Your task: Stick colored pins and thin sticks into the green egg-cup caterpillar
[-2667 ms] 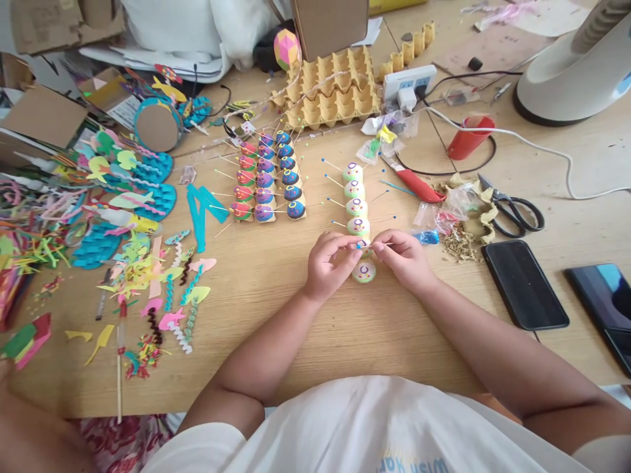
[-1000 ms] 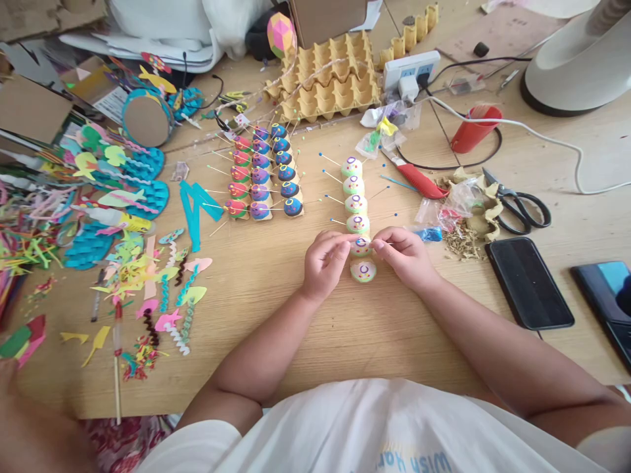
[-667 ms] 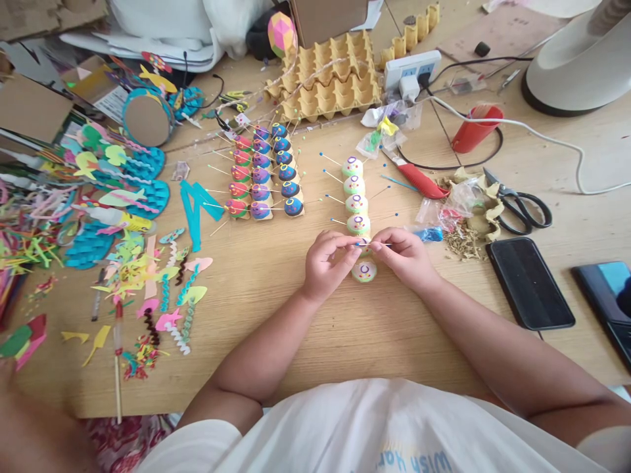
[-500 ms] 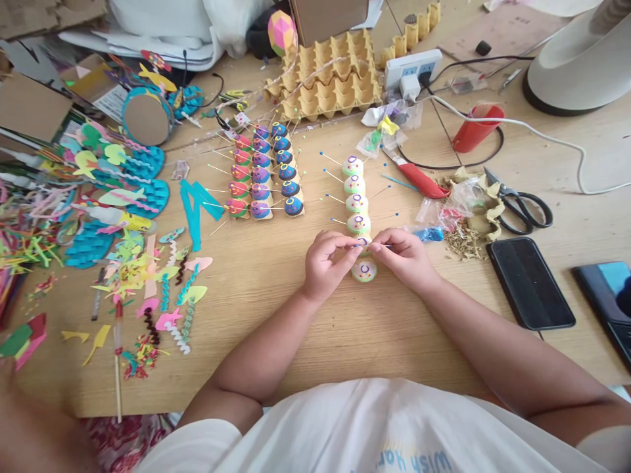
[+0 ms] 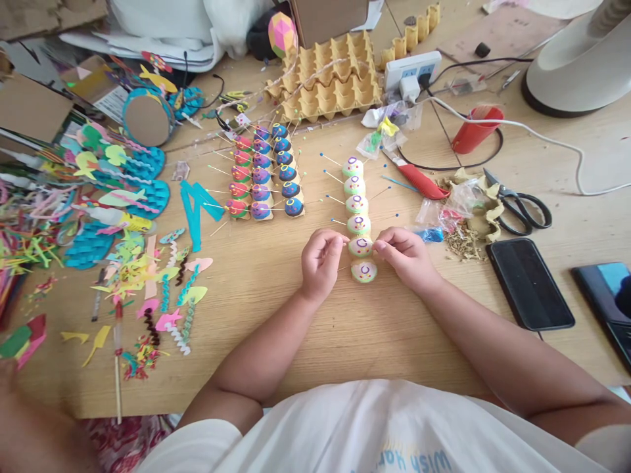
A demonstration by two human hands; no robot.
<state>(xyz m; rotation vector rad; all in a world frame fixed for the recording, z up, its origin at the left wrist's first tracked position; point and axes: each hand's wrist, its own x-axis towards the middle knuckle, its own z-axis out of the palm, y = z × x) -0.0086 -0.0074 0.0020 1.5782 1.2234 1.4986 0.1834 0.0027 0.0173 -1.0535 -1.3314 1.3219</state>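
Observation:
A row of white rounded egg-carton cups (image 5: 358,203), painted with purple rings and coloured dots, runs away from me; thin blue-tipped sticks jut from the sides of the farther ones. Left of the second-nearest cup (image 5: 361,247), my left hand (image 5: 319,263) is closed in a pinch, with what looks like a thin stick at its fingertips. On the other side, my right hand (image 5: 405,257) pinches thumb and forefinger close against that cup; what it holds is too small to make out. The nearest cup (image 5: 363,270) sits just below both hands.
Rows of red, purple and blue painted cups (image 5: 261,174) stand left of centre. Paper scraps and fish cut-outs (image 5: 170,322) cover the left side. Rightward lie a red-handled cutter (image 5: 421,180), scissors (image 5: 525,210) and a phone (image 5: 531,282). A person's blurred arm (image 5: 39,427) shows lower left.
My hands, which met over the second-nearest white cup with a thin blue-tipped stick between them, have moved apart to its two sides. The left hand went left, uncovering the cup.

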